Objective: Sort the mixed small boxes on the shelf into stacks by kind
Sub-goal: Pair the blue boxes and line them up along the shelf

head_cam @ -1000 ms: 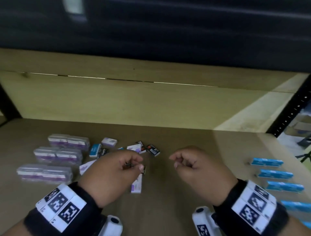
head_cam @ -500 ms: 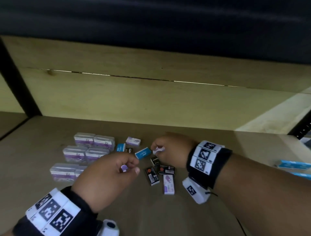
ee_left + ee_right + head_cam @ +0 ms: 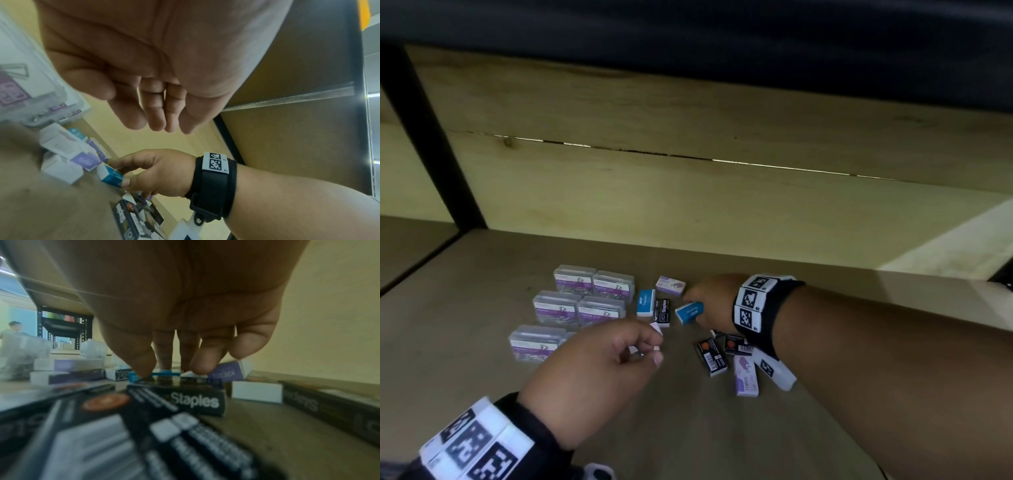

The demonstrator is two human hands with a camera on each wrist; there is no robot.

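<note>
The right hand (image 3: pixel 710 301) pinches a blue box (image 3: pixel 689 312) from the mixed pile mid-shelf (image 3: pixel 825 325); next it needs the matching stack. The left hand (image 3: pixel 599 370), fingers curled, pinches a small white box (image 3: pixel 656 328).

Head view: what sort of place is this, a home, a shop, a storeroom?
Probably a storeroom or stockroom. The boxes lie on a bare wooden shelf framed by a black metal post, and the right wrist view shows more metal racking behind.

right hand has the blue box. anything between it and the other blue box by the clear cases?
Yes. The right hand pinches the blue box; the other blue box stands left of it, and a black Staples box lies on the shelf between them. Lifting over it looks feasible.
</note>
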